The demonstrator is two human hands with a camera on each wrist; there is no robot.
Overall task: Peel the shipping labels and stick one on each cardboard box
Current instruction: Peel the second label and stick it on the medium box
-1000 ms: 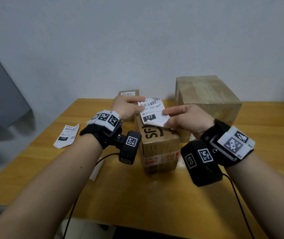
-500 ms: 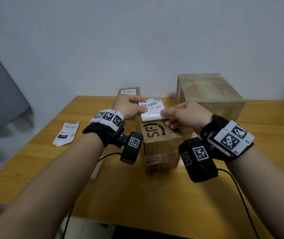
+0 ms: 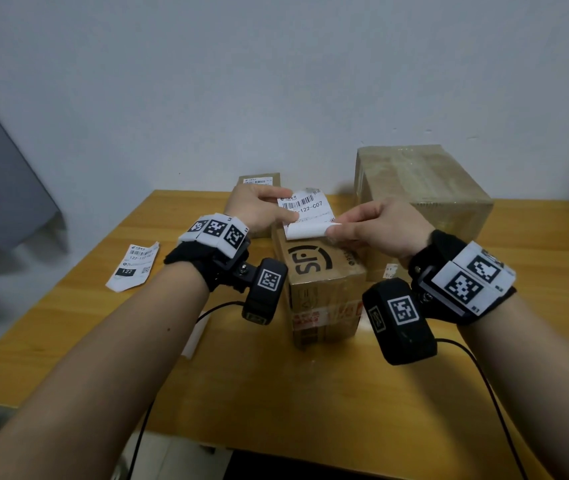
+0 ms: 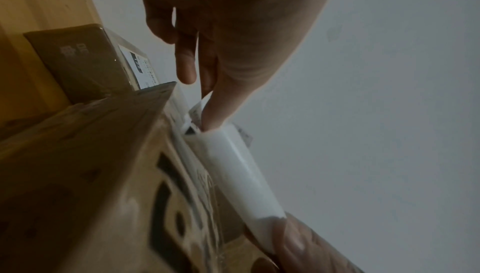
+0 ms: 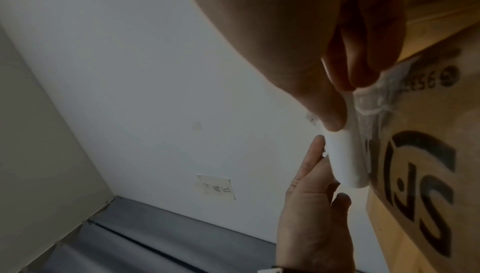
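A white shipping label [image 3: 305, 207] with a barcode hangs just above the far end of the brown SF box [image 3: 321, 271]; its near end curls under into a white roll [image 4: 241, 174]. My left hand [image 3: 285, 209] pinches the label's left edge. My right hand [image 3: 331, 231] pinches the curled right end [image 5: 342, 158] between thumb and fingers. I cannot tell whether the label's far part touches the box top. A large taped box [image 3: 421, 195] stands to the right. A small box [image 3: 259, 180] behind my left hand bears a label.
Another label [image 3: 134, 266] lies on the wooden table [image 3: 276, 393] at the left. A white paper strip [image 3: 193, 341] lies under my left forearm. Cables trail from both wrist cameras. A grey wall rises right behind the boxes.
The label's near part with the black 122 mark has curled under out of sight. Both hands have carried the label toward the far end of the SF box.
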